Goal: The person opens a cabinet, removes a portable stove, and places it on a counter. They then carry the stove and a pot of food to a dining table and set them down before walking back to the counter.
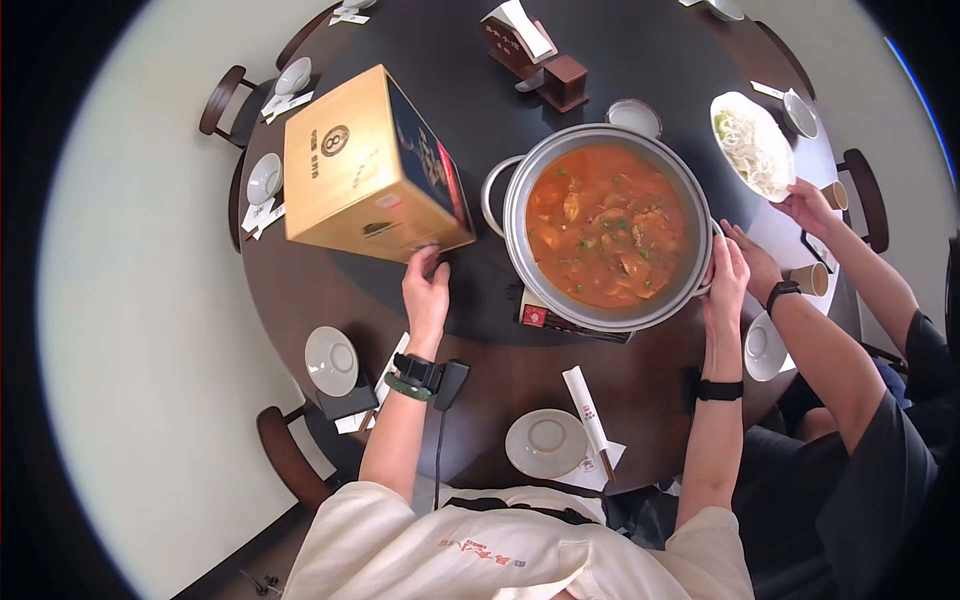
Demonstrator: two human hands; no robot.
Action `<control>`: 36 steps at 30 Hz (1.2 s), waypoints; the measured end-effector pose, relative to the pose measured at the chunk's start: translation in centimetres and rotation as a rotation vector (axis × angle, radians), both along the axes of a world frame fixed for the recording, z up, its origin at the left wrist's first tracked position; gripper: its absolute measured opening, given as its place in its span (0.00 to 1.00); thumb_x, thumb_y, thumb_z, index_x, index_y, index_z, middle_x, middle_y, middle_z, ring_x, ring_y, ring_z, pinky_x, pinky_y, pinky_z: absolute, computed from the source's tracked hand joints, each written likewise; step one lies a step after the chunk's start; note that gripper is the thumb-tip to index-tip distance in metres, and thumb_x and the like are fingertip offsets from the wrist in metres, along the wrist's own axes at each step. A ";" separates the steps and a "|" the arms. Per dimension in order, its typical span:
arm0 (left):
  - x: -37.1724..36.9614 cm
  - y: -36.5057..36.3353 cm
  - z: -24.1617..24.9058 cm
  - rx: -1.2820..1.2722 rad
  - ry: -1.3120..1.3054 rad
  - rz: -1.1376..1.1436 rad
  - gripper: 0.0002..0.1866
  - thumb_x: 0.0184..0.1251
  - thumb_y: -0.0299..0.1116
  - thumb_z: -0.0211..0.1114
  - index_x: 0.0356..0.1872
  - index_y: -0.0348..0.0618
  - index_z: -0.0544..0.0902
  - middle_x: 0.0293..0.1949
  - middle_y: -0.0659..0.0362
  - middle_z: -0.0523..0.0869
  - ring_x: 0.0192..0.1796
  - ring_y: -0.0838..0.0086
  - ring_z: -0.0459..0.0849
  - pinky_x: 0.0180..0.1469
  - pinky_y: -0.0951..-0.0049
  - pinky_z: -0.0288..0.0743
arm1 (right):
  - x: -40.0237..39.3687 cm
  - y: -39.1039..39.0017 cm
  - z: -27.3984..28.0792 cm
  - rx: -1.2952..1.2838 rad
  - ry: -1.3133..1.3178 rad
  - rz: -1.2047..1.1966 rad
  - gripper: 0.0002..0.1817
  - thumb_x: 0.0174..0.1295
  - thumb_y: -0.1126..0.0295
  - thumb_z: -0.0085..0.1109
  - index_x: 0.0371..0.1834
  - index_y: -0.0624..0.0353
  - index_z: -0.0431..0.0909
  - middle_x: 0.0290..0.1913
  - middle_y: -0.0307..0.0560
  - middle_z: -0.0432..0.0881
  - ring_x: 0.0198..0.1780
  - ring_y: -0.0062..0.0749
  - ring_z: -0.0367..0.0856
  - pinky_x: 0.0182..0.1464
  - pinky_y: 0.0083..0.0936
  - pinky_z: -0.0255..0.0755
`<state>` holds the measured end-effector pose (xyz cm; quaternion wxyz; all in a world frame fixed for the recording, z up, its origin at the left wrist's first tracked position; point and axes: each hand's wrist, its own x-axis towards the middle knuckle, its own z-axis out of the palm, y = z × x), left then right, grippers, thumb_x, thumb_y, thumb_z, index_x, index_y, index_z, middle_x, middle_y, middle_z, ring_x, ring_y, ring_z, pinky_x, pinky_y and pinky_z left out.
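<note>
A large metal pot (610, 225) of red soup with green bits stands on a burner (565, 315) at the middle right of the table. My right hand (726, 268) has its fingers round the pot's right handle. Left of the pot is a gold cardboard box (345, 165) with dark printed sides. At the box's lower edge, my left hand (427, 290) touches it with fingers partly bent; the fingertips are partly hidden. Another person's hand (752, 262) is just right of my right hand, near the same handle. That person's other hand (808, 208) holds an oval plate of white noodles (752, 147).
The round dark table (480, 375) bears upturned bowls (547, 443), wrapped chopsticks (588, 410) and paper cups (810, 279). Behind the pot stand a small saucer (633, 118) and a wooden napkin holder (565, 82). A cable (439, 460) hangs near my left arm. Chairs (290, 455) surround the table.
</note>
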<state>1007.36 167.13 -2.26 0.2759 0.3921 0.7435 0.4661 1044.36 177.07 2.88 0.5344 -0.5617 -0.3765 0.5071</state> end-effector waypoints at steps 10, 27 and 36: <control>5.2 -2.7 0.2 -0.178 -0.412 -0.446 0.36 0.48 0.16 0.52 0.65 0.40 0.57 0.58 0.44 0.69 0.58 0.62 0.71 0.56 0.71 0.68 | 0.1 0.5 -0.6 -0.017 -0.017 0.014 0.13 0.65 0.61 0.48 0.28 0.58 0.73 0.14 0.30 0.64 0.12 0.11 0.58 0.11 0.11 0.46; 5.6 -3.2 0.5 -0.173 -0.548 -0.407 0.36 0.47 0.16 0.51 0.64 0.39 0.59 0.61 0.46 0.65 0.59 0.60 0.70 0.58 0.69 0.65 | -0.6 -0.3 -0.3 -0.052 -0.099 -0.004 0.15 0.65 0.59 0.48 0.26 0.56 0.73 0.13 0.30 0.64 0.13 0.11 0.59 0.11 0.12 0.48; 5.0 -4.6 0.3 -0.142 -0.550 -0.392 0.33 0.49 0.15 0.50 0.63 0.38 0.60 0.62 0.44 0.64 0.58 0.60 0.72 0.56 0.68 0.69 | -0.2 -0.3 0.5 -0.105 -0.145 0.069 0.18 0.65 0.53 0.46 0.32 0.57 0.75 0.14 0.30 0.66 0.13 0.11 0.60 0.12 0.10 0.51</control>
